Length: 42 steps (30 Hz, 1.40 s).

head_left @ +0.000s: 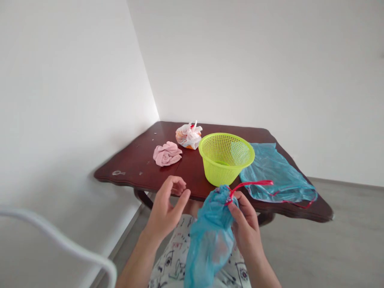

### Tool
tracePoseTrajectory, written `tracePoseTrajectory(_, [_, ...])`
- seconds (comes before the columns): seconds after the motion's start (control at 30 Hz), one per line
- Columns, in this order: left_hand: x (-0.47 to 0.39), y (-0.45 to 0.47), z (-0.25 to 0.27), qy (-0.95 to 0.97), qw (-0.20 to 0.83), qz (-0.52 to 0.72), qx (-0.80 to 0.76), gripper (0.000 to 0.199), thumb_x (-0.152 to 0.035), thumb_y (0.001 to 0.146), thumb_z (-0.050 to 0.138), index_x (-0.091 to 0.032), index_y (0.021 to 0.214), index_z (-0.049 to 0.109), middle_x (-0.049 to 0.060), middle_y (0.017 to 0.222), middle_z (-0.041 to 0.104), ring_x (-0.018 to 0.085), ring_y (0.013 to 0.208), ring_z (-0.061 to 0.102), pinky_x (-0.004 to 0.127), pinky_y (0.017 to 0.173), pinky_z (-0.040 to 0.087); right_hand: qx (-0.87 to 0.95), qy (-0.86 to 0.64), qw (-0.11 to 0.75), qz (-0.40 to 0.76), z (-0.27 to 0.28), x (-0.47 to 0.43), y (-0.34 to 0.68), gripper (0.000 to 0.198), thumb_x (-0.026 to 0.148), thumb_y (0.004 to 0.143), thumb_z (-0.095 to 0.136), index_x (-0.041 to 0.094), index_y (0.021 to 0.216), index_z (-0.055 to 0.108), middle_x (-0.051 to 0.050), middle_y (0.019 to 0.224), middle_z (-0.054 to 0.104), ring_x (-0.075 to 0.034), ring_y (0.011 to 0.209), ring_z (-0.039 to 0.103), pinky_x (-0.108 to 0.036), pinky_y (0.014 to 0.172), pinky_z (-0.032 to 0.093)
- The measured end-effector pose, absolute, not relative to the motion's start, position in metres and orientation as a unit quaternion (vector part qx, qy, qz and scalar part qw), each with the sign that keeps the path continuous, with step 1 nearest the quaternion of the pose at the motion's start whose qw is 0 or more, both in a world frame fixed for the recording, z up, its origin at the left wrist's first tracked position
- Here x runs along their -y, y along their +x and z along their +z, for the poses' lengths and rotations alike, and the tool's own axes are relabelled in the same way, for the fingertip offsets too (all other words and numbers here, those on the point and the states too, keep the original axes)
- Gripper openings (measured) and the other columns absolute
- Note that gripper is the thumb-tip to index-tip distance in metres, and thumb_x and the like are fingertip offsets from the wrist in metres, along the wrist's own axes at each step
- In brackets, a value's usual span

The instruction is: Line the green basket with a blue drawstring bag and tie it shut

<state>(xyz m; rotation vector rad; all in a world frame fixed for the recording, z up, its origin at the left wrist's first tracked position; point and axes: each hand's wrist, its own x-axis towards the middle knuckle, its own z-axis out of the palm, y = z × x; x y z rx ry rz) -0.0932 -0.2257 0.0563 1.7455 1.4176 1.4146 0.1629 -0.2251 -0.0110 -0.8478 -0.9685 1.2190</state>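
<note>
My right hand [246,224] pinches the gathered neck of a blue plastic drawstring bag [210,240], close to its red drawstring [250,184]. The bag hangs down over my lap, and something pale shows faintly through the plastic. To its left, my left hand [168,204] is held in the air with fingers curved and thumb apart, holding nothing. Just beyond the bag, a lime-green mesh basket [223,172] stands upright on the table. Flat on the table right of the basket lies a second blue drawstring bag [276,172].
A crumpled pink cloth [167,154] lies on the left of the dark wooden table [136,160]. Behind it sits a knotted white plastic bag [189,136]. White walls meet behind the table. A white cable [60,242] crosses the lower left.
</note>
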Motion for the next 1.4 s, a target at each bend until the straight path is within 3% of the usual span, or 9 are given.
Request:
tracePoseTrajectory(0.13, [0.225,-0.067,0.049,0.646,0.51,0.405,-0.399,0.043,-0.064,0.116,0.072,-0.022,0.125,0.072,0.008,0.111,0.074,0.022,0.094,0.069,0.033,0.081,0.054,0.526,-0.32,0.582,0.531,0.001,0.228,0.161,0.023,0.049,0.11,0.084,0.027,0.105,0.079,-0.006,0.119,0.077,-0.024,0.107,0.071,-0.033,0.1,0.058])
tracePoseTrajectory(0.2, [0.219,-0.055,0.038,0.623,0.557,0.383,-0.394,0.043,-0.06,0.11,0.084,-0.022,0.126,0.072,0.007,0.113,0.075,0.02,0.092,0.068,0.031,0.079,0.053,0.527,-0.306,0.582,0.539,0.003,0.229,0.158,0.025,0.049,0.111,0.082,0.026,0.102,0.075,-0.006,0.121,0.074,-0.024,0.108,0.07,-0.032,0.097,0.058])
tracePoseTrajectory(0.37, [0.203,-0.044,0.007,0.618,0.539,0.397,-0.411,0.048,-0.047,0.097,0.099,-0.02,0.129,0.075,0.005,0.104,0.072,0.021,0.09,0.068,0.031,0.077,0.052,0.534,-0.321,0.579,0.525,-0.005,0.226,0.157,0.034,0.05,0.105,0.089,0.025,0.097,0.068,-0.004,0.111,0.07,-0.022,0.102,0.067,-0.03,0.09,0.055])
tracePoseTrajectory(0.53, [0.2,-0.048,-0.004,0.629,0.523,0.386,-0.427,0.079,-0.021,0.098,0.088,-0.034,0.169,0.058,0.011,0.145,0.075,0.027,0.116,0.075,0.037,0.09,0.061,0.512,-0.357,0.591,0.512,-0.017,0.224,0.162,0.041,0.047,0.103,0.092,0.024,0.089,0.061,-0.007,0.112,0.075,-0.022,0.095,0.066,-0.03,0.08,0.053])
tracePoseTrajectory(0.77, [0.195,-0.052,0.0,0.607,0.547,0.405,-0.41,0.037,-0.011,0.093,0.071,-0.023,0.127,0.078,0.01,0.129,0.081,0.029,0.121,0.076,0.04,0.103,0.06,0.39,-0.313,0.639,0.585,-0.024,0.223,0.17,0.043,0.045,0.101,0.094,0.034,0.133,0.067,-0.005,0.118,0.077,-0.021,0.099,0.07,-0.032,0.084,0.059])
tracePoseTrajectory(0.97, [0.19,-0.053,0.006,0.59,0.487,0.441,-0.469,0.015,-0.033,0.106,0.073,-0.022,0.118,0.073,0.007,0.112,0.078,0.024,0.103,0.073,0.034,0.087,0.055,0.406,-0.344,0.527,0.663,-0.027,0.224,0.172,0.041,0.067,0.106,0.083,0.03,0.122,0.074,0.001,0.088,0.07,-0.016,0.066,0.057,-0.028,0.061,0.05])
tracePoseTrajectory(1.13, [0.193,-0.043,-0.006,0.585,0.498,0.464,-0.441,0.023,-0.035,0.098,0.084,-0.022,0.107,0.068,0.004,0.102,0.073,0.022,0.093,0.068,0.033,0.084,0.053,0.466,-0.355,0.51,0.63,-0.024,0.223,0.16,0.041,0.059,0.087,0.102,0.028,0.103,0.079,-0.002,0.097,0.077,-0.022,0.085,0.07,-0.031,0.076,0.06])
tracePoseTrajectory(1.27, [0.196,-0.039,-0.013,0.605,0.493,0.444,-0.441,0.024,-0.03,0.095,0.087,-0.022,0.107,0.067,0.003,0.101,0.071,0.021,0.091,0.067,0.031,0.079,0.051,0.483,-0.356,0.516,0.611,-0.026,0.22,0.155,0.039,0.046,0.082,0.105,0.028,0.107,0.081,-0.002,0.103,0.081,-0.024,0.094,0.073,-0.035,0.09,0.063])
tracePoseTrajectory(1.4, [0.198,-0.05,-0.009,0.625,0.508,0.425,-0.413,0.023,-0.025,0.098,0.083,-0.022,0.116,0.07,0.006,0.111,0.078,0.023,0.099,0.074,0.032,0.084,0.055,0.496,-0.376,0.516,0.588,-0.035,0.214,0.166,0.037,0.042,0.083,0.106,0.026,0.1,0.077,-0.001,0.094,0.078,-0.021,0.087,0.07,-0.031,0.082,0.059])
